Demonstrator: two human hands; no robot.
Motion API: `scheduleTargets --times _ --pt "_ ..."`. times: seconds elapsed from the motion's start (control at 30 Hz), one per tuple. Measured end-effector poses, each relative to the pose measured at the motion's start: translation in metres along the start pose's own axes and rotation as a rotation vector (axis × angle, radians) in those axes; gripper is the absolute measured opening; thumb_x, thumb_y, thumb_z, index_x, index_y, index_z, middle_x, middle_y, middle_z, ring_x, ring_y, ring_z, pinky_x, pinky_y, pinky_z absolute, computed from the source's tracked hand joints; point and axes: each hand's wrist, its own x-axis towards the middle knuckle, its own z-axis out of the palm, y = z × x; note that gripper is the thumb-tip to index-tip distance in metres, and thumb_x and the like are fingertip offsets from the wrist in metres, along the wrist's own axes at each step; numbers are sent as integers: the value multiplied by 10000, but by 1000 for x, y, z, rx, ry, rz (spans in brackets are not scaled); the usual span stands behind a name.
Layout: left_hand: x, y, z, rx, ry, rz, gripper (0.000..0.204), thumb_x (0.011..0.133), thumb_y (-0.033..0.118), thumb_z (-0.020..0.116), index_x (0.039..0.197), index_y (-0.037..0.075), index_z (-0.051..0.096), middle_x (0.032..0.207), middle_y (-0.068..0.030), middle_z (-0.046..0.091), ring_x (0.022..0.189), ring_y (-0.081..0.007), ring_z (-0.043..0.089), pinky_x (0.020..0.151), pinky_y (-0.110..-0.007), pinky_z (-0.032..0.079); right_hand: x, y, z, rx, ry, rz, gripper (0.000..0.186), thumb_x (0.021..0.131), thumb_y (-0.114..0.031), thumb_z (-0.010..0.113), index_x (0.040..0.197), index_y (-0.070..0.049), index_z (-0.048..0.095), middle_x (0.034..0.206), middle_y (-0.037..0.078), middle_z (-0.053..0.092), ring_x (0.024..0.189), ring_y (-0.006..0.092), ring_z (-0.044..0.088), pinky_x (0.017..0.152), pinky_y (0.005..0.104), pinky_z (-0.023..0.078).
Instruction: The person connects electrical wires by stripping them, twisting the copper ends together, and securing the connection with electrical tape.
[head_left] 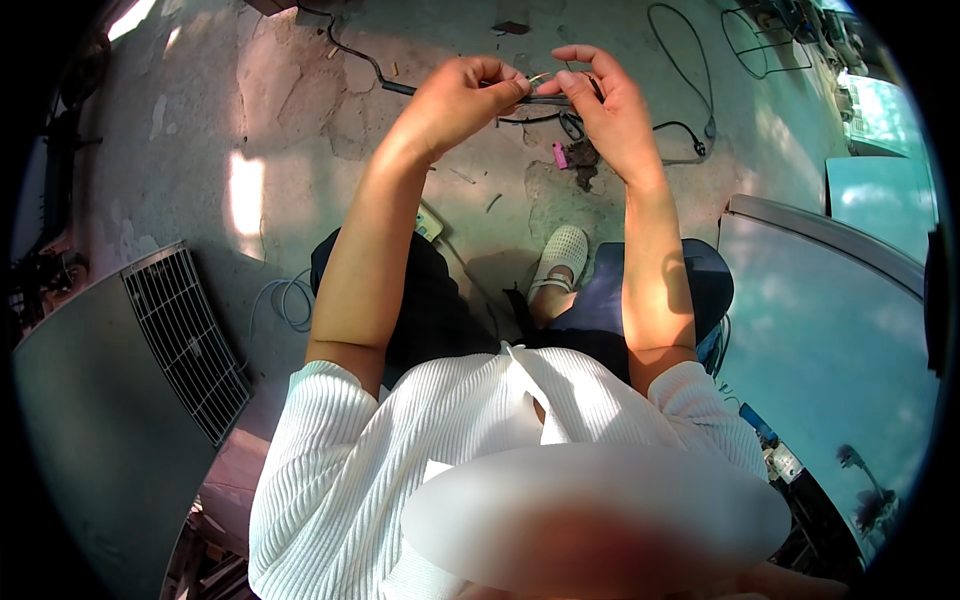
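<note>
Both my hands are raised above the floor in front of me, close together over a black cable (398,89). My left hand (452,105) pinches the cable's end between thumb and fingers. Thin yellowish and green wire ends (540,78) stick out past its fingertips. Beside them, my right hand (617,112) curls around a dark length of cable, with the index finger stretched out to the left. Just what its thumb presses on is too small to make out. From my left hand the black cable runs back to the far left.
Below my hands lie a small pink object (560,156) and a dark clump (584,172). A plug (698,148) on a cord rests at the right. A wire grille panel (187,335) stands at left, a pale panel (810,330) at right. A pale box (428,224) sits by my left leg.
</note>
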Motion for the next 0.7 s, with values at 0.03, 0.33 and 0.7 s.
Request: scheduleTargets --times 0.03,0.33,0.7 --pt "0 -1 0 -7 1 2 261 903 267 635 999 27 668 925 -18 667 916 -126 626 859 -260 473 -1 -4 0 0 -41 30 309 897 -155 596 1203 -123 563 792 -11 670 553 35 450 480 218 390" --pt "-1 2 -1 -16 -103 -10 265 908 229 589 990 -10 668 935 -39 671 900 -128 617 821 -270 496 -7 -16 -8 -79 -221 112 236 881 -159 616 1116 -170 632 851 -25 643 606 33 528 402 214 394" --pt "-4 6 0 -8 -144 -35 271 906 223 576 994 -13 673 952 -49 676 906 -134 620 814 -276 495 -11 -15 -7 -165 -171 198 158 886 -242 636 1012 -164 692 742 -20 645 659 60 630 392 230 405"
